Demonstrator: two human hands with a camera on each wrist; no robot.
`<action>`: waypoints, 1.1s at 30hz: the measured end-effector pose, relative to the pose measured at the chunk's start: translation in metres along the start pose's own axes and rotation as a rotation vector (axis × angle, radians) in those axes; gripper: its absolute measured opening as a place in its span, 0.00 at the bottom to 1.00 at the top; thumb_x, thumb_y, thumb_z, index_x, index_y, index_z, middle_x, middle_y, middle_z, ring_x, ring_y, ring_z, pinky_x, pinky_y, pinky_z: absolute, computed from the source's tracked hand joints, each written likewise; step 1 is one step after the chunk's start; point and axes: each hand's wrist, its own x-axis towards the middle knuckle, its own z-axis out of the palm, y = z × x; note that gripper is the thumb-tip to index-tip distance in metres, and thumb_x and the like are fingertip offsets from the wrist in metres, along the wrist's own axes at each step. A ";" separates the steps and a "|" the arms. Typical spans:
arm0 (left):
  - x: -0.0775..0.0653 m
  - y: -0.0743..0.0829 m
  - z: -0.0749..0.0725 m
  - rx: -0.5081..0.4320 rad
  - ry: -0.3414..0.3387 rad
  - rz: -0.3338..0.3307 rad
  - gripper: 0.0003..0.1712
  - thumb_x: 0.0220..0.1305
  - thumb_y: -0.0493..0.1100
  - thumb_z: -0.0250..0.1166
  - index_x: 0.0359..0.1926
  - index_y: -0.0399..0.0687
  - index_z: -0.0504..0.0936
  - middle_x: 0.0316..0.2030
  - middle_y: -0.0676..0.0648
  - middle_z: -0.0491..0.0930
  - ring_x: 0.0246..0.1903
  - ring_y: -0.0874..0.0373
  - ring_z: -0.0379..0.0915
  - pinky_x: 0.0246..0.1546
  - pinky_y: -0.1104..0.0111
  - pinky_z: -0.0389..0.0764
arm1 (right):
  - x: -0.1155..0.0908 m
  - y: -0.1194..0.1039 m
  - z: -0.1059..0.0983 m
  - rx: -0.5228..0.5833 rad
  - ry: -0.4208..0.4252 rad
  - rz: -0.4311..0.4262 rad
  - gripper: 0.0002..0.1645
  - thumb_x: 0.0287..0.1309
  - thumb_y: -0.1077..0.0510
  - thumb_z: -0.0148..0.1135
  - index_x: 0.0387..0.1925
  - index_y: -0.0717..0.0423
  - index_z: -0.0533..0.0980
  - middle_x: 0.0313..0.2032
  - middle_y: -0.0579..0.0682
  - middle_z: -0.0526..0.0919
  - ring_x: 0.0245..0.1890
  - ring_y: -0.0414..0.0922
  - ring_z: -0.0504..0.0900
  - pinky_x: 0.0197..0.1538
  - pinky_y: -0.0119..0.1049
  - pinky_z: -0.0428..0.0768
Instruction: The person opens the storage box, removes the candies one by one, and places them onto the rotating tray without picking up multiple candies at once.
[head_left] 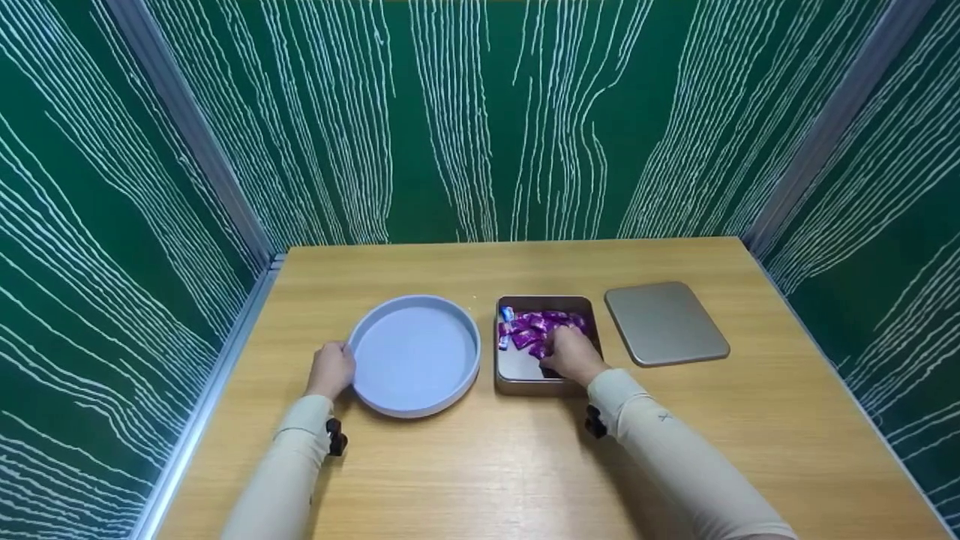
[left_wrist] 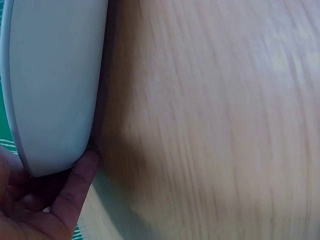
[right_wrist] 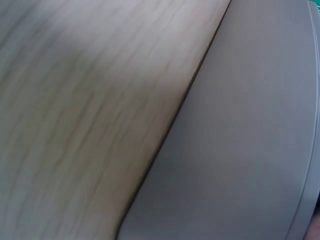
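A light blue-purple round dish (head_left: 417, 357) with a low upright wall lies on the table at left centre. My left hand (head_left: 331, 369) grips its left side; in the left wrist view the fingers (left_wrist: 75, 192) curl in under the dish's bottom edge (left_wrist: 52, 90). To the right of it stands an uncovered square metal tin (head_left: 534, 387) holding several purple-wrapped candies (head_left: 527, 340). My right hand (head_left: 574, 355) reaches down into the tin, fingers bent among the candies; I cannot tell whether a candy is pinched. The right wrist view is mostly the tin's outer wall (right_wrist: 235, 130).
A flat square metal lid (head_left: 666, 324) lies on the wooden table (head_left: 480, 465), right of the tin. Green panels (head_left: 450, 120) with white wavy lines stand behind and at both sides, framed by metal posts (head_left: 199, 127).
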 end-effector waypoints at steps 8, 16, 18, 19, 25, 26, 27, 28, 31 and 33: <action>0.002 -0.002 -0.001 -0.011 0.009 0.026 0.21 0.82 0.37 0.47 0.44 0.28 0.85 0.38 0.35 0.86 0.40 0.46 0.79 0.48 0.49 0.83 | 0.001 -0.001 0.000 0.003 -0.011 0.015 0.08 0.54 0.64 0.81 0.27 0.60 0.86 0.26 0.53 0.89 0.28 0.47 0.84 0.41 0.49 0.88; 0.005 -0.009 -0.001 -0.030 0.052 0.070 0.20 0.80 0.36 0.51 0.29 0.35 0.81 0.28 0.43 0.79 0.35 0.47 0.76 0.38 0.59 0.78 | 0.000 -0.003 -0.001 0.010 0.018 0.018 0.09 0.53 0.64 0.81 0.29 0.61 0.85 0.30 0.55 0.89 0.34 0.52 0.86 0.45 0.52 0.88; 0.006 -0.011 -0.001 -0.032 0.059 0.076 0.20 0.80 0.36 0.52 0.29 0.35 0.82 0.28 0.42 0.80 0.35 0.46 0.77 0.38 0.60 0.77 | 0.000 -0.005 -0.002 0.013 0.016 0.028 0.08 0.54 0.64 0.80 0.31 0.61 0.86 0.32 0.56 0.90 0.37 0.53 0.87 0.48 0.53 0.88; 0.006 -0.012 0.000 -0.033 0.061 0.077 0.20 0.80 0.37 0.53 0.29 0.35 0.83 0.28 0.42 0.81 0.35 0.46 0.77 0.38 0.60 0.77 | 0.000 -0.006 -0.003 0.014 0.013 0.034 0.07 0.55 0.64 0.80 0.32 0.62 0.87 0.33 0.56 0.91 0.38 0.53 0.88 0.48 0.53 0.88; 0.006 -0.013 -0.001 -0.066 0.031 0.034 0.22 0.81 0.38 0.51 0.25 0.40 0.79 0.25 0.46 0.76 0.32 0.50 0.73 0.32 0.66 0.72 | 0.003 -0.018 -0.014 0.055 0.018 0.041 0.08 0.58 0.62 0.81 0.38 0.61 0.88 0.38 0.57 0.92 0.40 0.53 0.88 0.49 0.51 0.88; 0.006 -0.013 -0.001 -0.070 0.026 0.029 0.22 0.81 0.38 0.51 0.24 0.42 0.77 0.25 0.46 0.76 0.31 0.51 0.73 0.31 0.67 0.71 | 0.004 -0.021 -0.017 0.063 0.025 0.039 0.09 0.58 0.62 0.80 0.38 0.62 0.88 0.38 0.57 0.92 0.39 0.53 0.88 0.49 0.51 0.88; 0.006 -0.013 -0.001 -0.074 0.021 0.027 0.23 0.81 0.38 0.51 0.24 0.42 0.76 0.24 0.47 0.75 0.30 0.52 0.72 0.30 0.67 0.70 | 0.004 -0.024 -0.019 0.070 0.030 0.035 0.09 0.58 0.62 0.80 0.39 0.62 0.88 0.38 0.57 0.92 0.39 0.52 0.88 0.48 0.51 0.88; 0.006 -0.012 -0.001 -0.076 0.020 0.023 0.23 0.81 0.38 0.51 0.23 0.43 0.75 0.24 0.47 0.74 0.30 0.52 0.72 0.30 0.67 0.70 | 0.005 -0.027 -0.022 0.072 0.039 0.030 0.09 0.59 0.63 0.79 0.39 0.63 0.88 0.38 0.57 0.92 0.39 0.53 0.88 0.48 0.51 0.88; 0.006 -0.012 -0.001 -0.080 0.020 0.019 0.24 0.81 0.38 0.52 0.22 0.45 0.74 0.23 0.48 0.73 0.29 0.53 0.71 0.30 0.67 0.69 | 0.007 -0.038 -0.028 0.094 0.041 0.032 0.10 0.61 0.64 0.78 0.43 0.64 0.88 0.40 0.58 0.92 0.40 0.52 0.88 0.48 0.50 0.88; 0.006 -0.012 -0.001 -0.080 0.023 0.017 0.24 0.81 0.38 0.52 0.21 0.46 0.72 0.23 0.48 0.72 0.29 0.52 0.70 0.30 0.67 0.69 | 0.008 -0.045 -0.031 0.107 0.031 0.038 0.11 0.63 0.63 0.76 0.46 0.63 0.88 0.43 0.59 0.92 0.42 0.52 0.88 0.49 0.50 0.88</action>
